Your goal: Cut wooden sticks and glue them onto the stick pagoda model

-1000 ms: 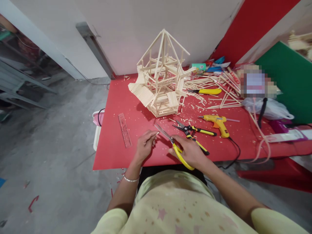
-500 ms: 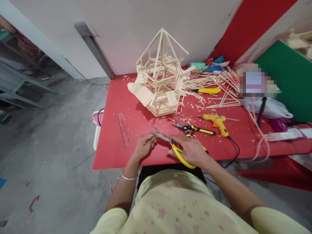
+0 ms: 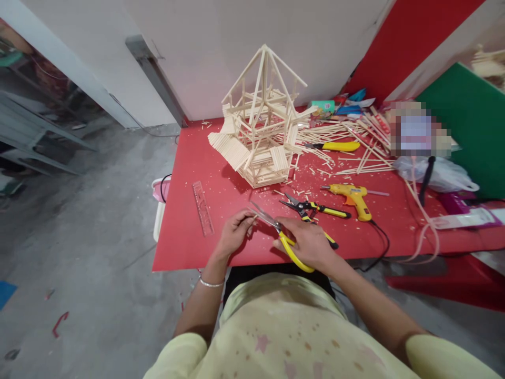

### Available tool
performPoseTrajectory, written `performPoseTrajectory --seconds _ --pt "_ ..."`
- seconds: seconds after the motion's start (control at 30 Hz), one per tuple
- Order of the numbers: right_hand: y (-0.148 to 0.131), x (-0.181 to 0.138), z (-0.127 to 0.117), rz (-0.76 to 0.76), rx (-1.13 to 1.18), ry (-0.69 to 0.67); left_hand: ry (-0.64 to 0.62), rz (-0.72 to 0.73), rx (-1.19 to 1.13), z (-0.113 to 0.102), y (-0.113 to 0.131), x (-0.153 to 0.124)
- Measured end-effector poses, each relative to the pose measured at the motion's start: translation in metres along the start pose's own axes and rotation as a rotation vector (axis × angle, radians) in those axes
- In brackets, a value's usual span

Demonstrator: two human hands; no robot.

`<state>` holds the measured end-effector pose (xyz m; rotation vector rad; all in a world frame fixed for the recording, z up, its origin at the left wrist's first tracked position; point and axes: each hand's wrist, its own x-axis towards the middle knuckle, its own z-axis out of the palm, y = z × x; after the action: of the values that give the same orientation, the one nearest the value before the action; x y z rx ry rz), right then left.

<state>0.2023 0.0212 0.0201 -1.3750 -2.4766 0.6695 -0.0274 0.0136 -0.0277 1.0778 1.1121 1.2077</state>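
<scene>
My right hand (image 3: 305, 239) is closed round the yellow handles of a pair of scissors (image 3: 292, 253), whose metal blades point up and left. The blades are parted a little, close to my left fingertips. My left hand (image 3: 236, 230) pinches a short, thin wooden stick (image 3: 254, 216), its tip showing by the blades. Beyond both hands stands a pavilion-like model (image 3: 260, 131) of pale wooden sticks, with an open peaked frame and slatted roof panels. A clear ruler (image 3: 202, 209) lies to the left of my left hand.
On the red table (image 3: 177, 247) lie black-and-yellow pliers (image 3: 303, 208), a yellow glue gun (image 3: 355, 197) with its cord, and a yellow-handled cutter (image 3: 339, 146). Loose sticks (image 3: 366, 137) and scraps spread behind them. A plastic bag (image 3: 434, 173) and a green board (image 3: 461, 126) are at the right.
The stick tip now shows between my left fingers and the scissors. My hands have barely moved, and the whole view has shifted slightly.
</scene>
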Motion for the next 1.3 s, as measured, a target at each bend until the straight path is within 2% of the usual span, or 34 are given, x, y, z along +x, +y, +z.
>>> performPoseTrajectory --seconds 0.33,0.5,0.73,0.93,1.03,1.13,1.3 --pt "-0.004 0.001 0.000 0.008 0.025 -0.017 0.076 0.047 0.085 0.003 0.005 0.000" --pt "0.000 0.000 0.003 0.060 0.021 -0.019 0.100 0.087 0.112 0.003 0.001 0.000" --pt "0.001 0.001 0.004 0.070 -0.033 -0.005 0.108 0.044 0.000 0.005 -0.003 0.002" --pt "-0.013 0.003 0.006 0.244 -0.250 0.003 0.188 0.015 -0.153 0.009 0.014 -0.003" --pt "-0.017 0.000 0.010 0.210 -0.277 0.000 0.188 -0.021 -0.213 0.014 0.020 0.001" --pt "-0.011 -0.007 0.009 0.144 -0.224 0.039 0.147 -0.061 -0.261 0.024 0.022 0.012" --pt "0.020 -0.017 -0.003 0.171 -0.191 0.210 0.055 -0.114 -0.336 0.049 0.031 0.033"
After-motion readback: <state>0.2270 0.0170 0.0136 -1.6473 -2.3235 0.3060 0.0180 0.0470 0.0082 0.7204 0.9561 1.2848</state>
